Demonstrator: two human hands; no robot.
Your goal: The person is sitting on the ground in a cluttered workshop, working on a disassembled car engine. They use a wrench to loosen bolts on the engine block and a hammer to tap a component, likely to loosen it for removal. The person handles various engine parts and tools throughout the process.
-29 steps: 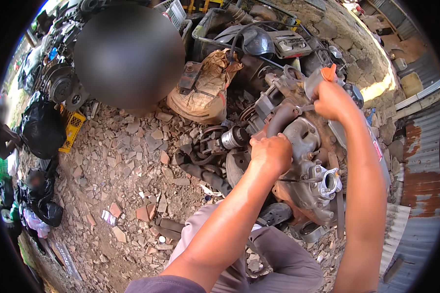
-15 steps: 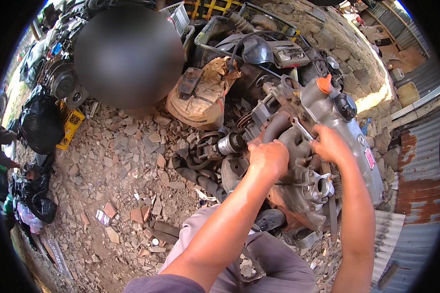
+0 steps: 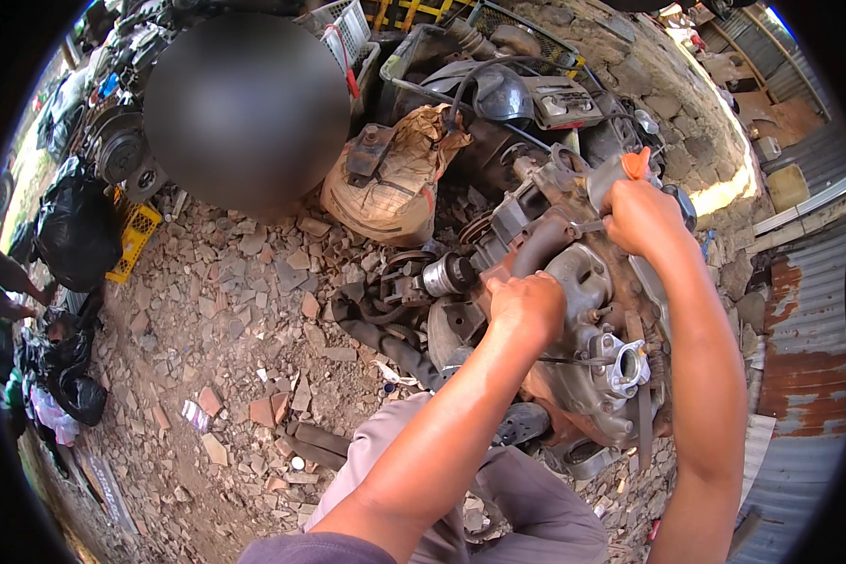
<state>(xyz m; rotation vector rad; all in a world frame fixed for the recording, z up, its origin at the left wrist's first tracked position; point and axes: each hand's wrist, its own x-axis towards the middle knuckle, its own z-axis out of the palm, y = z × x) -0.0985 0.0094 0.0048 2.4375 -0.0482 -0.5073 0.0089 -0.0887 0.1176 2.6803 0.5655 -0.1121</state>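
Note:
An engine (image 3: pixel 587 277), greasy and grey-brown, lies in front of me on the right. My right hand (image 3: pixel 644 218) is closed round a wrench (image 3: pixel 589 227), whose head reaches the upper end of a curved manifold pipe (image 3: pixel 540 242). The fastener under the wrench is too small to make out. My left hand (image 3: pixel 528 305) is curled against the lower part of the manifold, its fingertips partly hidden. An orange cap (image 3: pixel 635 166) stands on the engine's cover, just past my right hand. Nearer me are a silver round-mouthed fitting (image 3: pixel 627 367) and a flat metal strip (image 3: pixel 645 428).
A dusty sack (image 3: pixel 385 202) with a metal part on top stands beyond the engine. Crates of scrap parts (image 3: pixel 414 56) lie behind it. Black bags (image 3: pixel 75 226) and a yellow crate (image 3: pixel 136 235) are at left, near another person's hand (image 3: pixel 14 282). Rusty corrugated sheets (image 3: pixel 804 348) edge the right.
My right hand and the wrench have swung up and away from me, the wrench now lying nearly crosswise. My left hand has stayed almost in place on the manifold.

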